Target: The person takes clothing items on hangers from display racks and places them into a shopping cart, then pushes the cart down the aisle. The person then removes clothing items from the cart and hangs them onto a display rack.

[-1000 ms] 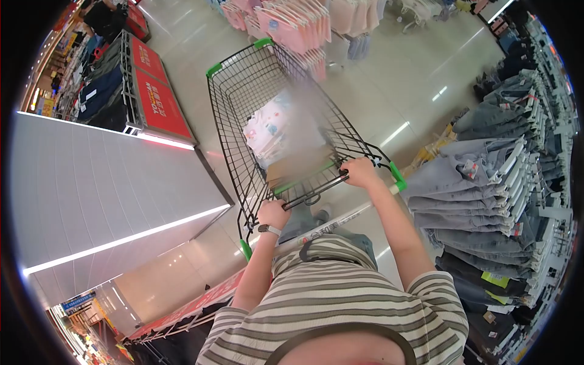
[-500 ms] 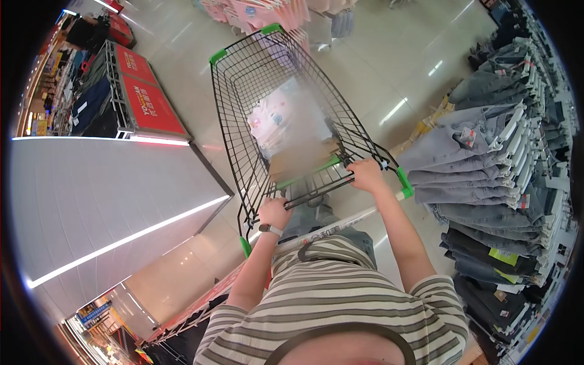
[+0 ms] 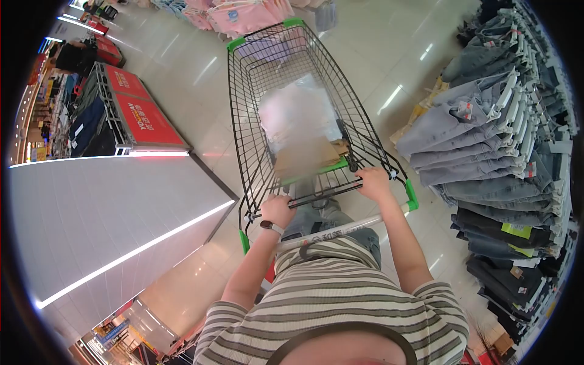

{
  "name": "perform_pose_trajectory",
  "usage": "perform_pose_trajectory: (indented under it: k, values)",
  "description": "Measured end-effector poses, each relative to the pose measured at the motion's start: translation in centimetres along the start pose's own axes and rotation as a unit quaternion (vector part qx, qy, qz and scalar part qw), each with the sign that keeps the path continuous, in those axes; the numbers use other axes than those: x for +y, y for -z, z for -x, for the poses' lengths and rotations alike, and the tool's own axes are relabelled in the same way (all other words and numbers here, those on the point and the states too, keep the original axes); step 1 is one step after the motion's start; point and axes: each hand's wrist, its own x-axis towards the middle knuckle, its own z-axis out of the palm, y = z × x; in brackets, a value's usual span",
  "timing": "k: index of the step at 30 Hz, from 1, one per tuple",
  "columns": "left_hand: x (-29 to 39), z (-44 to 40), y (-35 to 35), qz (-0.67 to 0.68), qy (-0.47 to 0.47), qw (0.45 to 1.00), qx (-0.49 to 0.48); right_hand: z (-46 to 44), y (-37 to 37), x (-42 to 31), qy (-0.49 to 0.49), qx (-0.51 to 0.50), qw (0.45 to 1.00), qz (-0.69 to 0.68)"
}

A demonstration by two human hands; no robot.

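Note:
A black wire shopping cart (image 3: pixel 365 141) with green corners stands in front of me. My left hand (image 3: pixel 278 210), with a watch on its wrist, is closed around the black bar at the cart's near end. Farther right on that same bar, my right hand (image 3: pixel 373 182) is wrapped too. A pale plastic-wrapped bundle (image 3: pixel 299 109) lies in the basket, partly blurred. Nearer to me in the basket is a brown cardboard piece (image 3: pixel 307 159), also smeared. The cart's pale printed handle (image 3: pixel 347 230) crosses close to my waist.
Grey and dark jeans (image 3: pixel 468 140) hang in a dense row on the right. To the left are a white panel (image 3: pixel 115 225) with a light strip and a red-signed clothes bin (image 3: pixel 143 115). Pink clothes (image 3: pixel 249 15) hang beyond the cart. A person in black (image 3: pixel 76 58) is at far left.
The cart's far end has swung slightly right in view, and the pink clothes have shifted left. Both hands stay on the bar.

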Motion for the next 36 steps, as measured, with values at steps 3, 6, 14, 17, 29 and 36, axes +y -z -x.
perform_pose_trajectory:
  k: [3,6,14,17,29,36]
  values:
    - [-0.4,-0.2,-0.2,-0.003,-0.028,1.000,0.008,1.2,-0.6,-0.1,-0.028,-0.008,1.000,-0.011]
    - [-0.8,-0.6,-0.6,0.003,-0.059,0.998,0.022,2.4,-0.8,-0.5,-0.039,0.038,0.998,-0.024]
    - [-0.7,-3.2,0.7,-0.029,-0.125,0.992,-0.012,4.4,-0.7,-1.5,-0.125,0.069,0.988,-0.056]
    - [-0.8,-4.8,1.2,-0.030,-0.163,0.986,-0.012,4.7,-1.0,-1.5,-0.153,0.074,0.984,-0.058]
    - [1.3,-13.7,2.6,-0.059,-0.257,0.964,-0.041,2.4,0.3,0.6,-0.225,0.081,0.968,-0.072]
    - [3.7,-20.9,4.4,-0.063,-0.280,0.954,-0.085,-1.5,2.3,2.8,-0.272,0.093,0.956,-0.064]
